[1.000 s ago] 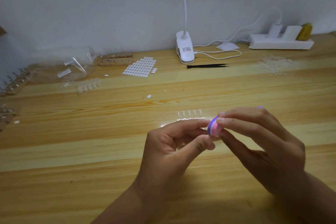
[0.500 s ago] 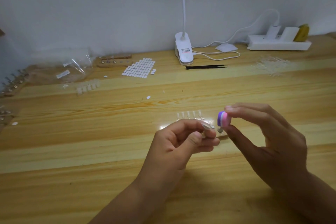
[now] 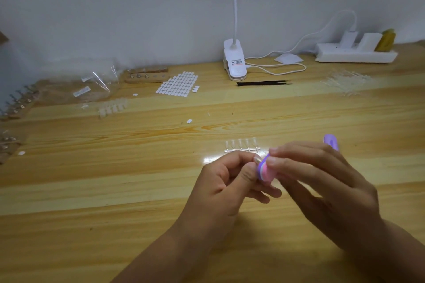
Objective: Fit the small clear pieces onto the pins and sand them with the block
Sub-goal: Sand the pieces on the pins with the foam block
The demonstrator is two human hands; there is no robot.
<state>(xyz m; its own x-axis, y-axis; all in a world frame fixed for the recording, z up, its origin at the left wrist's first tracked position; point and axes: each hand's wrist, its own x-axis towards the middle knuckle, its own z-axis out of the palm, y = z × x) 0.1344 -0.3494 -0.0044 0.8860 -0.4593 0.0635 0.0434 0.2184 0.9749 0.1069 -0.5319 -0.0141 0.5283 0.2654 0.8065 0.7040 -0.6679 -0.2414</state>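
pink-purple block (image 3: 265,170) (layered) against clear piece (image 3: 257,159)

Wide room on the yellow wooden tabletop (image 3: 103,190) left of the left hand (image 3: 230,181). Just beyond that hand lies a clear plastic strip of five tips (image 3: 241,147). Farther back: a white sheet of oval stickers (image 3: 178,84), slim black tweezers (image 3: 262,83), a white clip lamp base (image 3: 234,62).

Pink-and-purple sanding block (image 3: 264,171), tilted; clear tip (image 3: 257,159) touching its purple face; strip of clear tips (image 3: 241,146) flat just beyond block.
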